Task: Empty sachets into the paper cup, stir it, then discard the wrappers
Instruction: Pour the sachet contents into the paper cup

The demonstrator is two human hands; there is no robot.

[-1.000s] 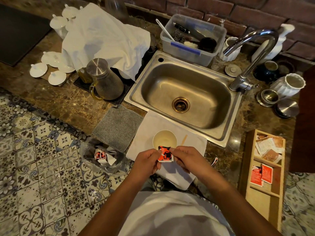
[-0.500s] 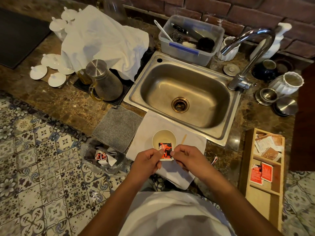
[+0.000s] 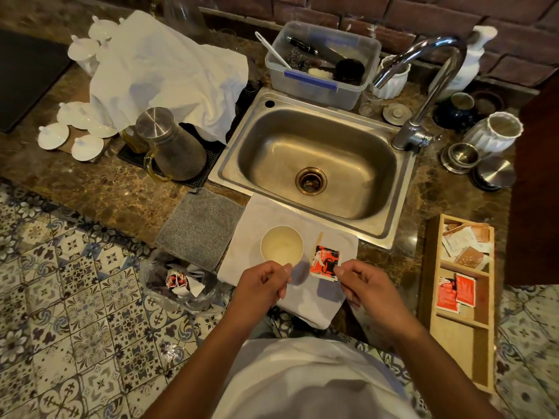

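A white paper cup (image 3: 281, 244) stands on a white cloth (image 3: 314, 297) at the counter's front edge, with pale contents inside. My right hand (image 3: 367, 285) pinches a red and black sachet (image 3: 325, 261) by its lower right corner, holding it just right of the cup. My left hand (image 3: 260, 285) is at the cup's near side, thumb and forefinger pinched together; I see nothing clear between them. A wooden stirrer (image 3: 319, 237) lies on the cloth behind the sachet, partly hidden by it.
A clear plastic bag (image 3: 181, 285) with used wrappers hangs left of the cloth. A wooden tray (image 3: 462, 328) on the right holds red sachets (image 3: 455, 293) and paler ones. The sink (image 3: 390, 234) is right behind the cup. A grey mat (image 3: 201, 226) and a metal jug (image 3: 172, 146) sit left.
Both hands held the sachet together in front of the cup. Now they have parted: the right hand carried the sachet to the right, the left hand let go and stays pinched.
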